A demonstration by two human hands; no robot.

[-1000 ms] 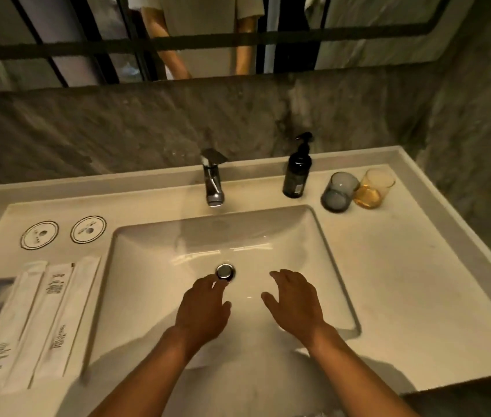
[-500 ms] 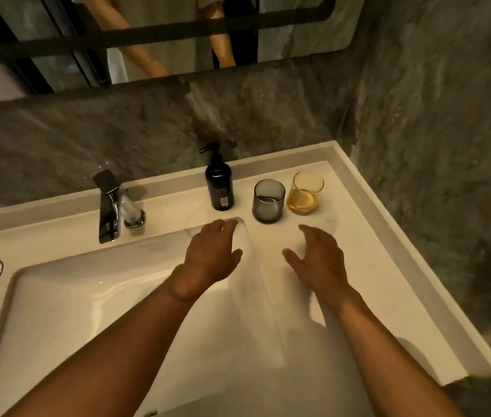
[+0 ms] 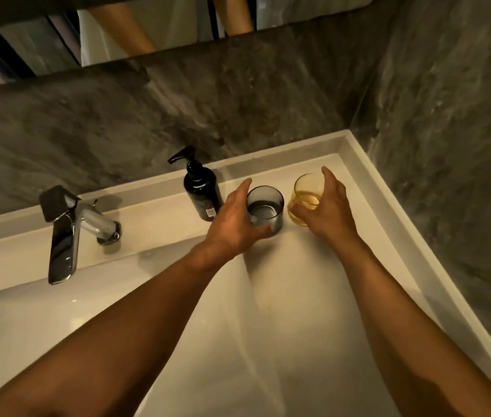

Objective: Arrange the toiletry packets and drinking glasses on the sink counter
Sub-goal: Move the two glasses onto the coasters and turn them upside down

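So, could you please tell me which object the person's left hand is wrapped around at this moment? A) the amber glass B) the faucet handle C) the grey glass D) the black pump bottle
C: the left hand curls around the grey glass, thumb on its near side, while the right hand cups the amber glass and the black pump bottle stands untouched beside them.

A grey glass (image 3: 265, 207) and an amber glass (image 3: 306, 195) are seen upright, side by side, at the bench's (image 3: 313, 281) back right corner.
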